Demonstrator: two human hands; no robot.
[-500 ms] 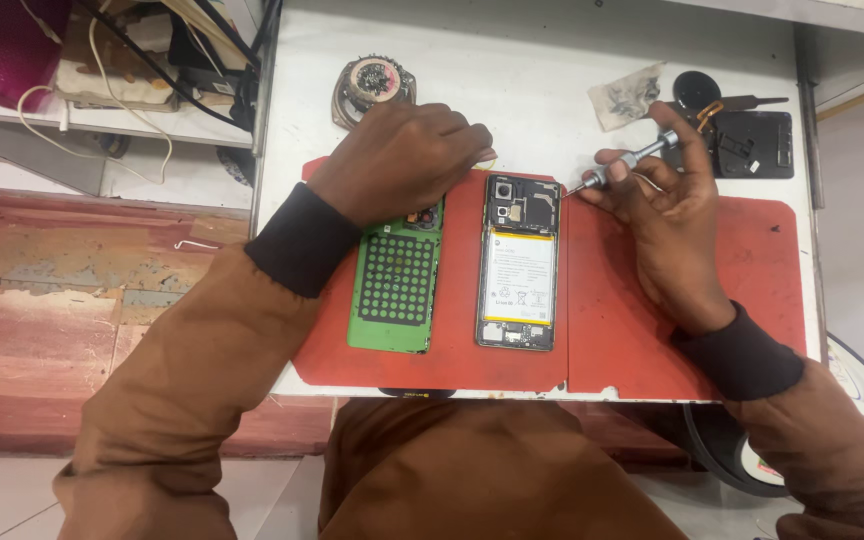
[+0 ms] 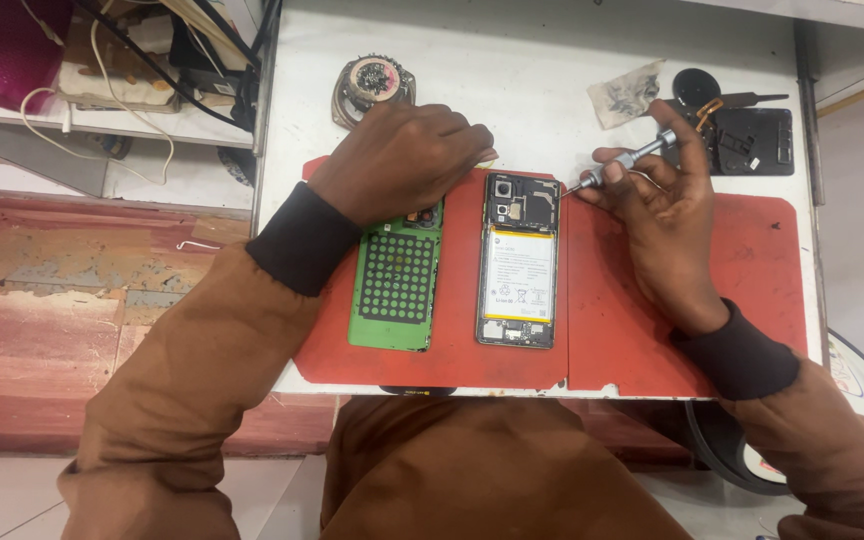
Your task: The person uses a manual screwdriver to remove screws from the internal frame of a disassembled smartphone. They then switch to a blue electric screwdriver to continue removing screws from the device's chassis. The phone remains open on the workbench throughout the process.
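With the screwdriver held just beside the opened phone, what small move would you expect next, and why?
Probably tipping the screwdriver down onto the top corner of the opened phone. The right hand holds its tip just off that corner, while the left hand rests above the green back cover.

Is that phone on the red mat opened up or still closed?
Opened: the phone lies back-up with its cover off, battery and circuit parts exposed; a green back cover lies beside it.
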